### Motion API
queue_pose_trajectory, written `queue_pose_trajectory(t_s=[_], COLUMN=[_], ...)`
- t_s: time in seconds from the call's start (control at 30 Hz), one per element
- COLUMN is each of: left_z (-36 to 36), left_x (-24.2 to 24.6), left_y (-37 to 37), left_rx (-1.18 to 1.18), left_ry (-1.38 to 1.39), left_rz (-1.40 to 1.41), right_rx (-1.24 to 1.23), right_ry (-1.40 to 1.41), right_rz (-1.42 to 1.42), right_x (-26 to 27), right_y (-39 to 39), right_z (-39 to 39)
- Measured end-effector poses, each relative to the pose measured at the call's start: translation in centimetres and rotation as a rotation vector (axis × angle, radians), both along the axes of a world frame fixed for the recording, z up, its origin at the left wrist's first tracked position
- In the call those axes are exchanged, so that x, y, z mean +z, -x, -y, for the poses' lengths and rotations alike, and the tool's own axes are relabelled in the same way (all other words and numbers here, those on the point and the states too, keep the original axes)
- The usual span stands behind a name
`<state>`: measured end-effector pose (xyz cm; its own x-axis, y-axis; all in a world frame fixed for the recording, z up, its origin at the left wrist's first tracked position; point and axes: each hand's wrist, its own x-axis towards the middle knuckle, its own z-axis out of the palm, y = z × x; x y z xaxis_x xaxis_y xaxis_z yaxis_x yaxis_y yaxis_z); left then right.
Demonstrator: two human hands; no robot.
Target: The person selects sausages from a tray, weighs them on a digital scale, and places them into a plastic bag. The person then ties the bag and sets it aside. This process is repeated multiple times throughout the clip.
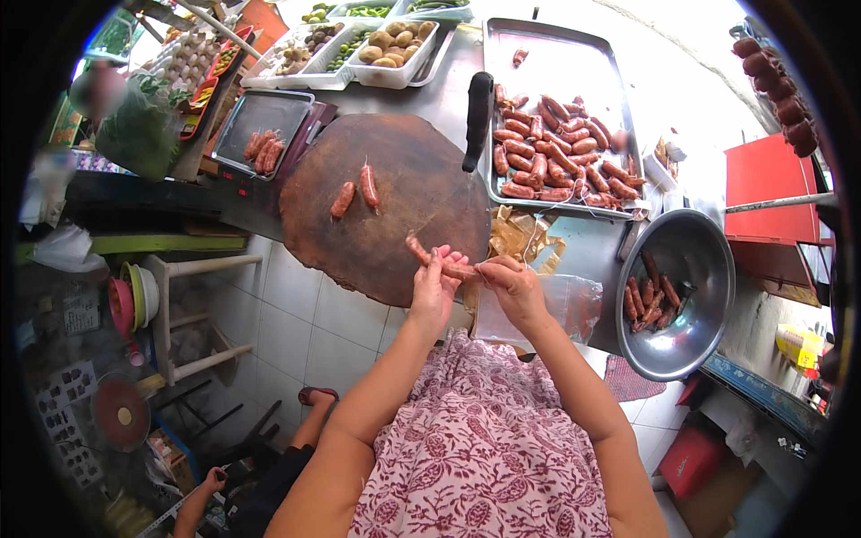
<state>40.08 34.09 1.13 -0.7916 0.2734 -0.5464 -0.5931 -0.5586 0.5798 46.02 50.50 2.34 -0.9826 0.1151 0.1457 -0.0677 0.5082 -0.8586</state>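
Observation:
A sausage link lies across my left hand, whose fingers curl around it over the near edge of the round wooden chopping block. A second link pokes out beyond my left thumb; whether the two are joined is hidden by the fingers. My right hand pinches the right end of the link, where white string runs up toward the tray. Two short sausages rest apart from my hands on the block. Many tied sausages fill the metal tray beyond.
A black-handled knife stands at the block's right edge. A grey bowl with several sausages sits at the right. Left of the block, a scale bears a tray of sausages. Potatoes fill a container behind. Another person's arm shows lower left.

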Motion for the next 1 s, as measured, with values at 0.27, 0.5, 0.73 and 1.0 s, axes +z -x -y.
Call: queue_pose_trajectory(t_s=[0.27,0.5,0.73,1.0], left_z=[-4.4,-7.5,-6.9,-1.7], left_x=[4.8,5.6,6.5,6.6], left_y=[-2.2,-0.9,-1.6,-2.5], left_rx=[-0.338,-0.542,-0.55,-0.468], left_ry=[0.393,0.442,0.397,0.291], left_rz=[-0.637,-0.804,-0.885,-0.767], right_rx=[-0.23,-0.297,-0.309,-0.192], right_ry=[0.482,0.304,-0.405,-0.537], right_rz=[0.307,0.291,0.45,0.657], right_x=[8.3,8.0,-6.6,4.5], right_y=[-1.0,-3.6,-9.0,-10.1], right_z=[-4.9,-8.8,-7.1,-9.9])
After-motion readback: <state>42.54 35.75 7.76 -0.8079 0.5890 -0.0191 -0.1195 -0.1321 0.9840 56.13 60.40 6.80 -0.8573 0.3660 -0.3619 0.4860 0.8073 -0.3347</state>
